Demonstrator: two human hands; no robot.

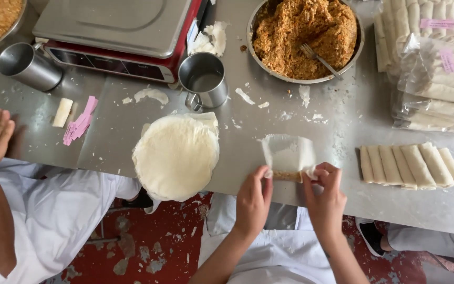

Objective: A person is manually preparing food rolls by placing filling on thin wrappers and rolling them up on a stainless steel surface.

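Both our hands, left hand [253,197] and right hand [326,192], pinch the near edge of a thin wrapper [288,154] over filling. Finished rolls [411,166] lie right of our grip; a wrapper stack [176,156] lies left.

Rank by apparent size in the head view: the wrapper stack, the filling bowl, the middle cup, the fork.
1. Filling bowl and wrapper stack: look alike, no ranking.
2. Middle cup.
3. Fork, partly buried in filling.
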